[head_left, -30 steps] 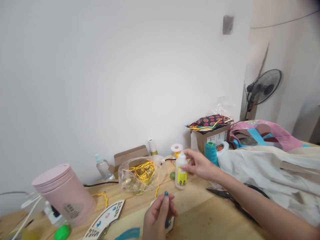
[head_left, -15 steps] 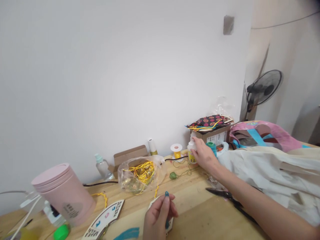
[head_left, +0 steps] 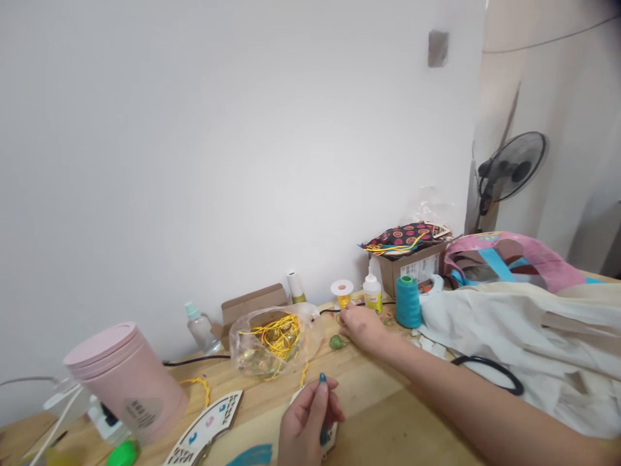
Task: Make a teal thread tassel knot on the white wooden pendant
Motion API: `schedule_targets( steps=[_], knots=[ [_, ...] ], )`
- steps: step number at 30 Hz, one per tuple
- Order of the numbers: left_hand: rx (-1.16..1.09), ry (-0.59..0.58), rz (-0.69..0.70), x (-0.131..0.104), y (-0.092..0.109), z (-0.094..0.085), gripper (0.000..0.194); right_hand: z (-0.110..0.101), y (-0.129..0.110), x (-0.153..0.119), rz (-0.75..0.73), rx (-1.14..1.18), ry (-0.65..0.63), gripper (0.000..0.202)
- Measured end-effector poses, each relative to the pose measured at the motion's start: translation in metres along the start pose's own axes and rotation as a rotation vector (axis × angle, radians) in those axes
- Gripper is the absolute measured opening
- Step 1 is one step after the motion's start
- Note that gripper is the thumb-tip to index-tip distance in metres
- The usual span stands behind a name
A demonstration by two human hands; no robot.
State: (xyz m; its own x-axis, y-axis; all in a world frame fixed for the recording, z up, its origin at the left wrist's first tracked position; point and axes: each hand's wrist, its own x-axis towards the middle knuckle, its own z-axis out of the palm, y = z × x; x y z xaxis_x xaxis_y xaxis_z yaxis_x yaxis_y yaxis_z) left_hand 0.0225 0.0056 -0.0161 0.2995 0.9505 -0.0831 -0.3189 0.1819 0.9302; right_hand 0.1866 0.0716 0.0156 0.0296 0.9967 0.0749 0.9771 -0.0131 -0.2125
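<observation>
My left hand (head_left: 310, 414) is closed at the bottom middle, thumb against fingers, with a small teal thread loop (head_left: 323, 377) sticking up from the pinch. Under that hand lies a pale cut-out piece (head_left: 330, 441), mostly covered. My right hand (head_left: 361, 325) reaches across the table, its fingers bent down by the spool of yellow thread (head_left: 343, 300) and a tangled green thread ball (head_left: 336, 342). Its fingertips are hidden, so whether it grips anything does not show. Just behind it stands a white glue bottle (head_left: 372, 296), apart from the hand. Teal threads (head_left: 251, 455) lie left of my left hand.
A teal thread cone (head_left: 408, 303) stands near a cardboard box (head_left: 416, 267) and white cloth (head_left: 524, 343). A black-handled tool (head_left: 495, 369) lies partly behind my right forearm. Leftward are a plastic bag of yellow cords (head_left: 276, 336), a fan-shaped piece (head_left: 206, 427) and a pink canister (head_left: 126, 382).
My right hand has come off the glue bottle, left it upright on the table, and moved left and toward me to beside the yellow spool. The left hand keeps its pinch.
</observation>
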Motion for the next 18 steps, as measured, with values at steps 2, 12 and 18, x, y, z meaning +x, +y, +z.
schedule_targets(
  steps=[2,12,18],
  knots=[
    [-0.012,0.024,0.000,0.001,0.001,-0.001,0.032,-0.001,-0.003,0.003,0.014,0.034,-0.018,0.023],
    [0.266,0.168,0.236,-0.015,0.012,0.016,0.030,-0.031,0.003,-0.070,-0.250,0.442,0.022,0.014],
    [0.288,-0.063,0.147,-0.019,0.011,0.022,0.029,-0.025,-0.003,-0.088,-0.258,0.813,-0.022,0.008]
  ],
)
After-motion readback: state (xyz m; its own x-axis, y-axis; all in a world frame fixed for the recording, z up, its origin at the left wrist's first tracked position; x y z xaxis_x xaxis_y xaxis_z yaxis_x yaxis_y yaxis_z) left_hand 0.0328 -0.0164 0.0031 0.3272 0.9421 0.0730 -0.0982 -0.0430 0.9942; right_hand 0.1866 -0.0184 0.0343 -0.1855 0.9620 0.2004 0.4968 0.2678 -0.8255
